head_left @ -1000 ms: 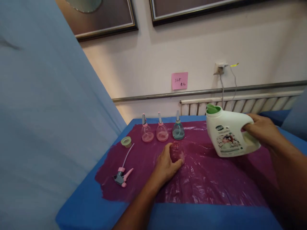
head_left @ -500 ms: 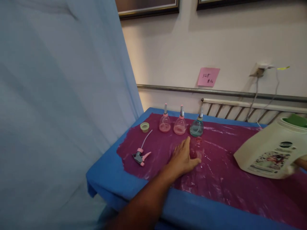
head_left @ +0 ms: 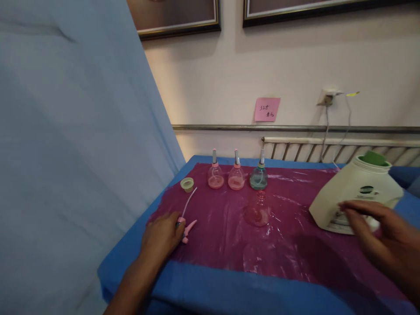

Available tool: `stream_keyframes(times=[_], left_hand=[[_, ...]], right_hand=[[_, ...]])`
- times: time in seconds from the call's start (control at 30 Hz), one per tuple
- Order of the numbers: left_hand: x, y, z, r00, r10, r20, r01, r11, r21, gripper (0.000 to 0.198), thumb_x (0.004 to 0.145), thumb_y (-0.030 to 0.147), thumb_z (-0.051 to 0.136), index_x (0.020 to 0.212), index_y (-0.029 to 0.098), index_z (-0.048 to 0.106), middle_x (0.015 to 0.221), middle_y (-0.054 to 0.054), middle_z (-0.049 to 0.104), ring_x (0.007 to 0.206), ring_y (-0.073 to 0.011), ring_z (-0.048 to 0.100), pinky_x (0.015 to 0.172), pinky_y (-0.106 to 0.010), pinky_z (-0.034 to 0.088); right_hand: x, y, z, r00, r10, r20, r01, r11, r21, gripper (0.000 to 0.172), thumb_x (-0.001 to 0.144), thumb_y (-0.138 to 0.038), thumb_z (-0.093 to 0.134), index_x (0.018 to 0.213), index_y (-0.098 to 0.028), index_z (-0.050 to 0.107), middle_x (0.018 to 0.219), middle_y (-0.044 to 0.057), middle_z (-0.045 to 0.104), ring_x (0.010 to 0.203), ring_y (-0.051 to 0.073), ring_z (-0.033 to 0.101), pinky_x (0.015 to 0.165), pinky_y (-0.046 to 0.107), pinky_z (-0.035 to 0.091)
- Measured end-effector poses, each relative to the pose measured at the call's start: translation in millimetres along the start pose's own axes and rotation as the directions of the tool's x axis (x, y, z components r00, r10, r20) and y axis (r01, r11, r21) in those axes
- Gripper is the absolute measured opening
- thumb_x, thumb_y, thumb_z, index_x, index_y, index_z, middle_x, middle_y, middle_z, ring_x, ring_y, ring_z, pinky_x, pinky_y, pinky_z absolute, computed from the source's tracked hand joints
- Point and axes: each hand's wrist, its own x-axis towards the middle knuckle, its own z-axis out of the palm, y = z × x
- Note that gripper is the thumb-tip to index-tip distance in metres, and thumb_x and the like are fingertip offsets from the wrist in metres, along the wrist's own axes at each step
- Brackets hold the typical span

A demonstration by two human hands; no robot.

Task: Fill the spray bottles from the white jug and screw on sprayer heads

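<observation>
My left hand (head_left: 161,236) is closed around the grey and pink trigger spray head (head_left: 188,231), which lies on the purple plastic sheet. Its thin dip tube (head_left: 189,202) points away from me. In front of the large cream jug (head_left: 348,188), my right hand (head_left: 387,243) hovers with loosely curled fingers and nothing in them; thumb and forefinger stay a little apart. The jug stands on the table with a green cap (head_left: 374,158) at its mouth. A clear pinkish bottle (head_left: 258,214) without a spray head stands mid-sheet.
Behind stand two spray bottles with pink liquid (head_left: 215,180) (head_left: 236,180) and one with teal liquid (head_left: 259,180). A small pale green cup (head_left: 187,184) is at the left. A blue curtain (head_left: 82,131) borders the left side; a metal rail (head_left: 229,127) runs along the wall.
My left hand has left the clear bottle and moved left onto the spray head. The jug now stands on the table, and my right hand has come off it. The view has shifted right.
</observation>
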Motion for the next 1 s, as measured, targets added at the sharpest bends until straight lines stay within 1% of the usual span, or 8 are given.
stream_keyframes(times=[0.1, 0.27, 0.4, 0.5, 0.6, 0.73, 0.9, 1.0], left_hand=[[3.0, -6.2, 6.6, 0.999, -0.043, 0.003, 0.043, 0.994, -0.103, 0.043, 0.112, 0.037, 0.047, 0.139, 0.018, 0.076, 0.137, -0.019, 0.084, 0.132, -0.0412, 0.078, 0.100, -0.046, 0.056], [-2.0, -1.1, 7.1, 0.988, -0.144, -0.045, 0.107, 0.879, -0.465, 0.057, 0.098, 0.048, 0.063, 0.147, 0.017, 0.068, 0.127, -0.016, 0.085, 0.117, -0.0378, 0.083, 0.095, -0.044, 0.060], [-17.4, 45.0, -14.3, 0.996, -0.088, 0.017, 0.054, 0.438, -0.898, 0.073, 0.078, 0.059, 0.087, 0.137, 0.020, 0.068, 0.107, -0.008, 0.084, 0.103, -0.0317, 0.083, 0.091, -0.041, 0.064], [-24.5, 94.9, -32.9, 0.994, 0.066, 0.090, 0.078, 0.166, -0.983, 0.071, 0.076, 0.055, 0.096, 0.131, 0.020, 0.070, 0.100, -0.005, 0.081, 0.089, -0.0238, 0.079, 0.081, -0.034, 0.060], [-17.9, 136.7, -42.4, 0.980, 0.182, 0.078, 0.078, 0.008, -0.997, 0.065, 0.079, 0.052, 0.098, 0.128, 0.019, 0.070, 0.092, -0.002, 0.078, 0.076, -0.0180, 0.074, 0.073, -0.030, 0.057], [1.1, 170.5, -47.4, 0.954, 0.295, 0.054, 0.057, -0.003, -0.998, 0.064, 0.080, 0.049, 0.099, 0.127, 0.017, 0.070, 0.082, 0.001, 0.073, 0.067, -0.0150, 0.069, 0.064, -0.027, 0.053], [11.6, 191.1, -65.2, 0.909, 0.417, 0.023, 0.057, -0.068, -0.996, 0.061, 0.084, 0.043, 0.096, 0.132, 0.017, 0.068, 0.081, 0.003, 0.073, 0.062, -0.0131, 0.068, 0.058, -0.025, 0.055], [14.2, 197.8, -76.9, 0.867, 0.497, 0.026, 0.067, -0.064, -0.996, 0.061, 0.088, 0.040, 0.094, 0.138, 0.017, 0.068, 0.082, 0.001, 0.075, 0.062, -0.0141, 0.071, 0.057, -0.024, 0.054]], right_hand=[[7.2, -36.9, 40.0, 0.931, -0.364, 0.031, 0.343, 0.898, 0.275, 0.039, 0.103, -0.023, 0.073, 0.134, -0.045, 0.074, 0.109, 0.005, 0.087, 0.093, 0.034, 0.087, 0.075, 0.051, 0.074], [6.3, -101.4, 75.9, 0.758, -0.650, 0.056, 0.570, 0.702, 0.428, 0.033, 0.105, -0.007, 0.067, 0.133, -0.024, 0.073, 0.114, 0.009, 0.087, 0.098, 0.024, 0.085, 0.083, 0.040, 0.074], [7.3, -130.6, 90.1, 0.687, -0.727, 0.023, 0.644, 0.623, 0.443, 0.038, 0.108, -0.007, 0.062, 0.142, -0.021, 0.072, 0.134, 0.012, 0.085, 0.122, 0.025, 0.082, 0.102, 0.044, 0.073], [19.2, -133.6, 96.6, 0.694, -0.720, -0.033, 0.671, 0.629, 0.392, 0.052, 0.107, -0.003, 0.061, 0.156, -0.020, 0.066, 0.150, 0.015, 0.080, 0.141, 0.027, 0.076, 0.117, 0.049, 0.068], [35.3, -126.5, 97.8, 0.690, -0.723, -0.047, 0.680, 0.625, 0.384, 0.066, 0.106, -0.003, 0.066, 0.168, -0.023, 0.058, 0.155, 0.015, 0.078, 0.149, 0.028, 0.071, 0.123, 0.051, 0.064], [49.6, -112.4, 91.5, 0.656, -0.751, 0.075, 0.676, 0.628, 0.386, 0.072, 0.106, -0.001, 0.061, 0.174, -0.024, 0.052, 0.151, 0.013, 0.080, 0.142, 0.027, 0.076, 0.118, 0.052, 0.067], [66.2, -98.1, 70.5, 0.699, -0.714, 0.043, 0.662, 0.668, 0.340, 0.072, 0.107, -0.001, 0.059, 0.175, -0.026, 0.053, 0.155, 0.014, 0.078, 0.141, 0.027, 0.077, 0.115, 0.052, 0.068], [79.6, -96.7, 54.0, 0.649, -0.757, 0.082, 0.700, 0.635, 0.326, 0.079, 0.107, 0.001, 0.060, 0.179, -0.031, 0.049, 0.161, 0.012, 0.075, 0.147, 0.027, 0.074, 0.120, 0.054, 0.066]])
